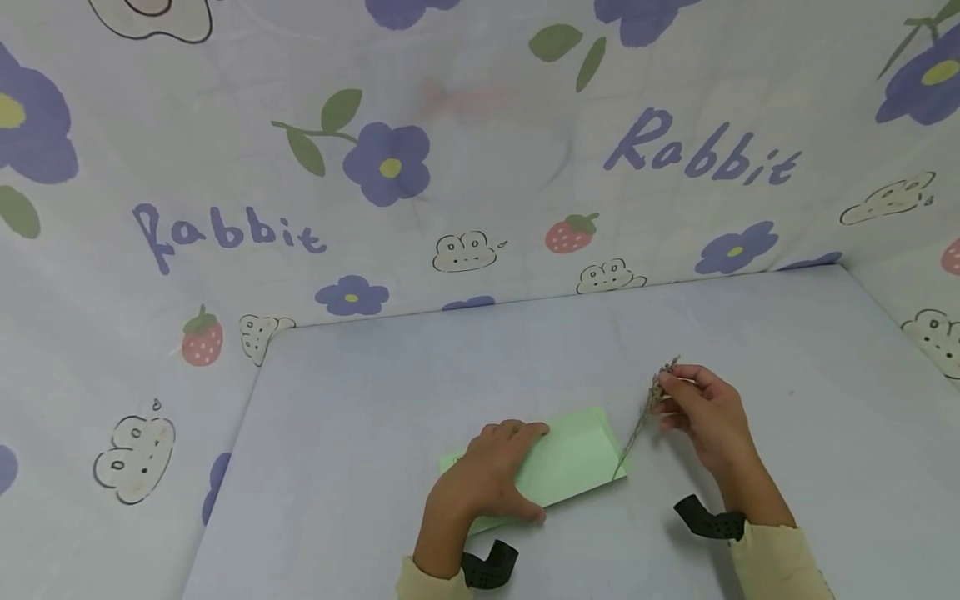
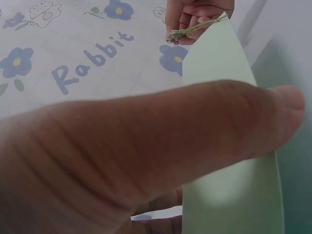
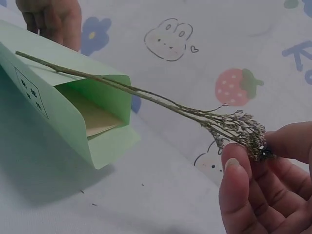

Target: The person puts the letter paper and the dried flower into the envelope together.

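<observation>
A light green paper box (image 1: 573, 458) lies on the table, and its end toward the right gapes in the right wrist view, with something beige (image 3: 100, 119) inside. My left hand (image 1: 483, 475) grips the box across its width, thumb along the near edge and fingers on the far side. Between thumb and fingers, my right hand (image 1: 708, 417) pinches a dried flower sprig (image 3: 165, 103) by its flower head. The bare stem slants down toward the box's right end and passes over the opening; whether it touches the box I cannot tell.
A white tabletop (image 1: 337, 433) extends around both hands. Behind it rises a printed cloth (image 1: 495, 167) with flowers, strawberries and rabbits. Small dark bits (image 3: 87, 197) lie on the table near the box's open end. Black straps (image 1: 491, 567) sit at both wrists.
</observation>
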`<state>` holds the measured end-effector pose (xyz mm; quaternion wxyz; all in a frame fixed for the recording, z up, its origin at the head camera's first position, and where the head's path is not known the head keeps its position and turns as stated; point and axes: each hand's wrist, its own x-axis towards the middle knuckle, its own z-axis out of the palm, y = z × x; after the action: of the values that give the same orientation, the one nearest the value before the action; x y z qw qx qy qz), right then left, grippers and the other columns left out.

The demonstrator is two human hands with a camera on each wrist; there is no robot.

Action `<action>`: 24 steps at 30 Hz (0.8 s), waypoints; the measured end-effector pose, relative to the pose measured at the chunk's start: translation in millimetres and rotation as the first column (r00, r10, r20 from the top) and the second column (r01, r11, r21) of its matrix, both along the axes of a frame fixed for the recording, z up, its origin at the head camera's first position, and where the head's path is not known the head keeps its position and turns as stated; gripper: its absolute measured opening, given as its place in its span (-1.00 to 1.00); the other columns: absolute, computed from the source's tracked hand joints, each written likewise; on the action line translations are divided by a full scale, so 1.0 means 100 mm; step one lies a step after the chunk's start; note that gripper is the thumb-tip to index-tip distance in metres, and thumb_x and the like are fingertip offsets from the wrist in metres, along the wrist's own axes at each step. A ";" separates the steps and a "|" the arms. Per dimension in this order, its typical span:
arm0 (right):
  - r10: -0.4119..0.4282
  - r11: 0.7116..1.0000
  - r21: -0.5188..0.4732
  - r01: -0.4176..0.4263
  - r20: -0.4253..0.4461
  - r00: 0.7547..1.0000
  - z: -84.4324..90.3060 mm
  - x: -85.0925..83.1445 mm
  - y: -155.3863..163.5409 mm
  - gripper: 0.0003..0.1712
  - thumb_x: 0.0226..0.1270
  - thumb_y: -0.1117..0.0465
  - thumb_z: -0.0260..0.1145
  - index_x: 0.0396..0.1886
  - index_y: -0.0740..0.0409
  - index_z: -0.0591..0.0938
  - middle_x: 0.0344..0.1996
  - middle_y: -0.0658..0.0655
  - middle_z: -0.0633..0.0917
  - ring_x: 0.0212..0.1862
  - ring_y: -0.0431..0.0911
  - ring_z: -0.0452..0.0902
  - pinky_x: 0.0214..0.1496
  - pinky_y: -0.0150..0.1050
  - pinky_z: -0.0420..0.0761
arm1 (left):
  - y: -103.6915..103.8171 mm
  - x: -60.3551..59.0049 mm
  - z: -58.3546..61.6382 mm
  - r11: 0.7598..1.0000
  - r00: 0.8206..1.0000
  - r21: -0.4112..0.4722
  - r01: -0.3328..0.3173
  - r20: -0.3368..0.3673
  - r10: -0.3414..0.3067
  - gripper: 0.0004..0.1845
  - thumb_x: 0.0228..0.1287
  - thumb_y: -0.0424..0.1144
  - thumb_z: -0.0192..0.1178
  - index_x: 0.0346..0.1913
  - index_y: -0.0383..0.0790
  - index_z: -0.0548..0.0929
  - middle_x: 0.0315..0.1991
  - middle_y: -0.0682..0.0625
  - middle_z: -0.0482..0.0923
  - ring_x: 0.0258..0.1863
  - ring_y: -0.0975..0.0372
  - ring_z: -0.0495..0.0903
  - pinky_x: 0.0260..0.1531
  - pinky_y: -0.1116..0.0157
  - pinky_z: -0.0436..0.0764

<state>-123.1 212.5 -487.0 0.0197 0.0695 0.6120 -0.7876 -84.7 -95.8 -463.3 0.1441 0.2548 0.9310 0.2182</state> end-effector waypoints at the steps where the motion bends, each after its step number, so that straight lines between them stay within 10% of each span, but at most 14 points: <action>1: -0.014 1.000 -0.024 0.013 -0.011 1.000 0.00 0.00 0.00 -0.89 0.39 0.22 0.38 -0.19 0.11 0.61 -0.36 -0.03 0.72 -0.42 -0.15 0.69 -0.45 -0.32 0.66 | 0.00 0.00 0.00 1.000 1.000 -0.001 -0.001 0.000 0.001 0.08 -0.16 0.04 0.65 0.48 -0.01 0.31 0.29 0.00 0.41 0.26 0.11 0.36 0.23 0.07 0.38; 24: -0.334 0.905 -0.282 0.318 -0.009 0.943 -0.04 -0.02 0.06 -0.80 0.31 0.34 0.42 -0.21 0.24 0.53 -0.36 0.11 0.76 -0.47 -0.08 0.70 -0.53 -0.29 0.64 | 0.01 0.00 0.01 1.000 1.000 -0.018 -0.010 0.007 0.010 0.07 -0.17 0.05 0.64 0.47 0.03 0.32 0.30 0.00 0.40 0.27 0.11 0.35 0.24 0.07 0.37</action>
<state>-125.1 218.3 -490.7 -0.1201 0.1447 0.4761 -0.8590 -84.9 -95.2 -462.4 0.1488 0.2481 0.9336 0.2116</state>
